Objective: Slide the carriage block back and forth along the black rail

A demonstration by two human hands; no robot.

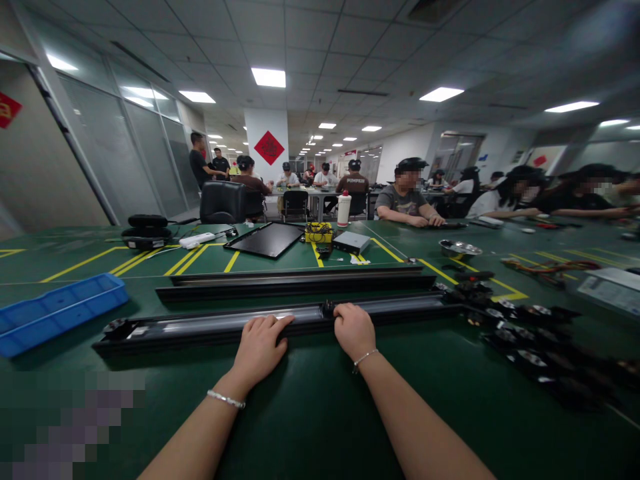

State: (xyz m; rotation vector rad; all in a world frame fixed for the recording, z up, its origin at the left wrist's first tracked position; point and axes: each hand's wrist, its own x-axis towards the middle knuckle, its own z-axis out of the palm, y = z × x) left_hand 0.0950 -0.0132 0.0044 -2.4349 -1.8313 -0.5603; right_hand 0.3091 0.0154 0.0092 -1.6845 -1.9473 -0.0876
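Long black rail (200, 327) lies crosswise on the green table (320, 413), right in front of the person. Left hand (260, 347) rests flat on it with fingers loosely spread, and right hand (354, 330) just beside has its fingers curled tight over the rail. Second rail (295, 285) sits just behind, blue tray (60, 310) off left.

Light: bright and even, from ceiling panels (269, 77) high beyond the hands. Soft shadow just below the rail (200, 327). Pale glare streak on the rail beside the left hand (257, 347). Blur grows rightward of the right hand (354, 328). Edges bow. Mosaic patch lower left.
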